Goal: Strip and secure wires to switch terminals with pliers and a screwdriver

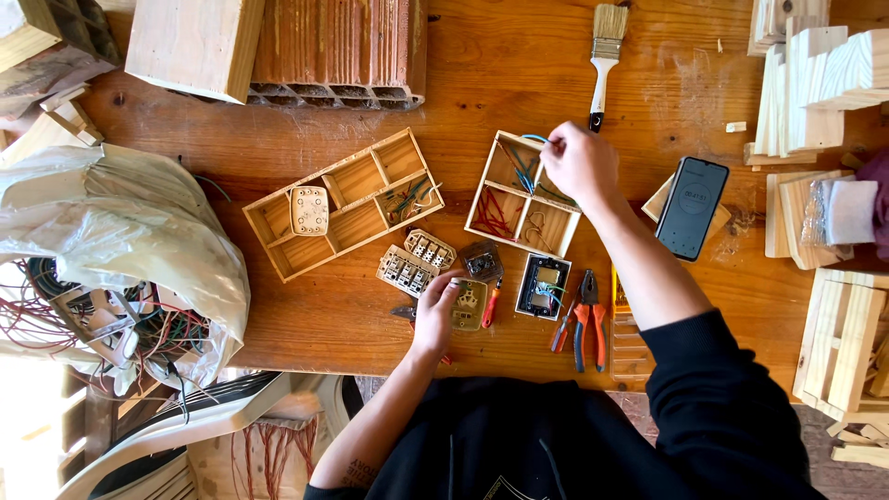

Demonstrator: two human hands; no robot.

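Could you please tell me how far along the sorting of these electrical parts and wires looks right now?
Done: red, blue and bare wire pieces lie in the square four-compartment wooden tray; a beige switch plate sits in the long wooden divider tray.
In hand: the right hand pinches a blue wire over the square tray; the left hand rests on a beige socket insert.
Left: loose beige switch modules and the wire-filled plastic bag.

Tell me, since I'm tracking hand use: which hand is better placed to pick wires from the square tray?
Right. The right hand is already over the square tray, pinching a wire; the left hand rests on a socket plate.
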